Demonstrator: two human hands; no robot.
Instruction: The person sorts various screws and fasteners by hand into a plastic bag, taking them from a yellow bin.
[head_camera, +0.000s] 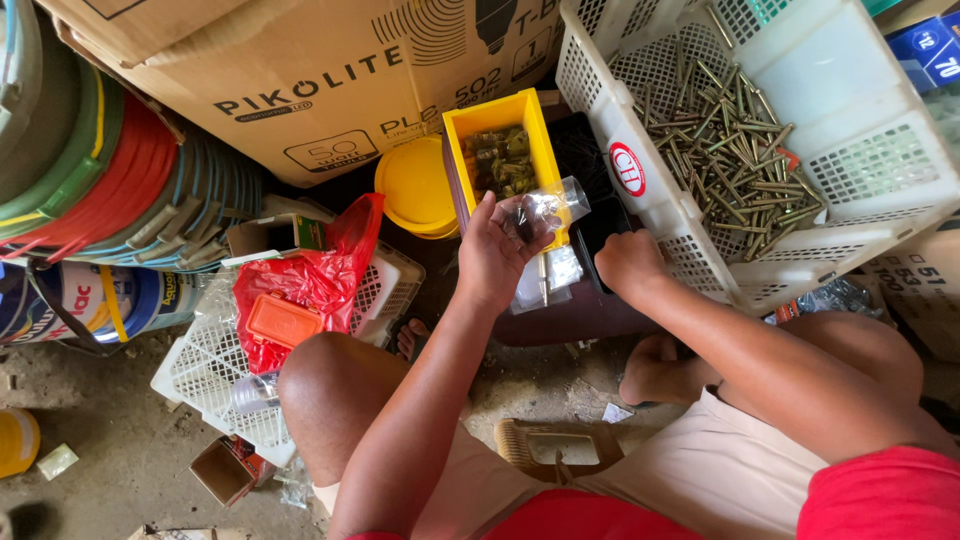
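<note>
My left hand (492, 255) cups a small clear bag (540, 212) over the yellow bin's (500, 115) near edge. The bag looks light, limp and slippery, best pinched at its mouth. My right hand (628, 262) is curled shut, holding nothing that I can see, at the white crate's (640, 190) near corner.

left hand (492, 255): holds clear bag (545, 210) | right hand (628, 262): by white basket (700, 262)
</note>
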